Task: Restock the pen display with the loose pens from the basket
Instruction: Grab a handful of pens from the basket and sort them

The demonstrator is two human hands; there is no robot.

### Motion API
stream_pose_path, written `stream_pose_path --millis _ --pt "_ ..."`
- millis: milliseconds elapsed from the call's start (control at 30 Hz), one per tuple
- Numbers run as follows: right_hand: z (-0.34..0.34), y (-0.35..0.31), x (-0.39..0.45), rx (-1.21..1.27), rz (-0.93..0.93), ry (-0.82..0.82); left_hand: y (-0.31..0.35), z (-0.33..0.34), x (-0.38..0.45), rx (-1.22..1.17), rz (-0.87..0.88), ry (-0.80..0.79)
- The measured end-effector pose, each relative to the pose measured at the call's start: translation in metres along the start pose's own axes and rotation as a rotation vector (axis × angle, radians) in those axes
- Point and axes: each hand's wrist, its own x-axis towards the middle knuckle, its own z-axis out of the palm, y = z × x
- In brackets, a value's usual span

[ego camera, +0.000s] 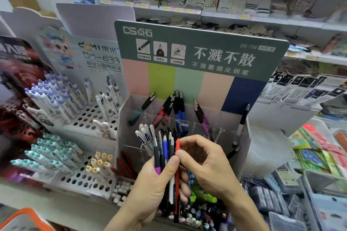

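Shop shelves point(244, 18) fill the far wall, stacked with folded cloth and socks. Near them stands a pen display point(202, 50) with a dark green card top and stripes of pink, green, peach and blue. Its front is a clear plastic box point(187, 129) cut into little slots, and thin pens lean in the far slots with their shiny metal tips up.

Close to the camera, the left hand point(152, 180) comes up from below, fingers curled tight round a bunch of pens point(165, 150). They stick up like a fan: white ones, dark ones, a blue one and one with a purple end. The thumb presses across the front of the bunch.

From the right, the right hand point(202, 161) bends over the bunch. Its thumb and first finger pinch a red pen point(177, 174), which stands straight up among the others. The rest of its fingers are curled loosely.

On the left, a white board with round holes point(82, 118) holds many smooth white pens with blue or green caps. An orange basket point(24, 219) rim shows at the near left corner.
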Motion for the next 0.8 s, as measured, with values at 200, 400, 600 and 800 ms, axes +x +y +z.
stream_pose_path --millis 200,400,600,800 --pt "0.0 0.0 0.001 0.019 -0.078 0.141 -0.008 -0.019 -0.002 -0.017 0.015 0.2" --pt "0.033 0.0 0.006 -0.062 -0.34 0.467 -0.007 -0.062 -0.011 -0.145 0.146 0.531" --pt "0.073 0.031 0.034 -0.326 -0.655 0.321 -0.008 -0.082 -0.022 -0.302 0.13 0.555" --pt "0.109 0.074 0.054 -0.541 -0.53 0.097 -0.007 -0.086 -0.033 -0.352 0.143 0.513"
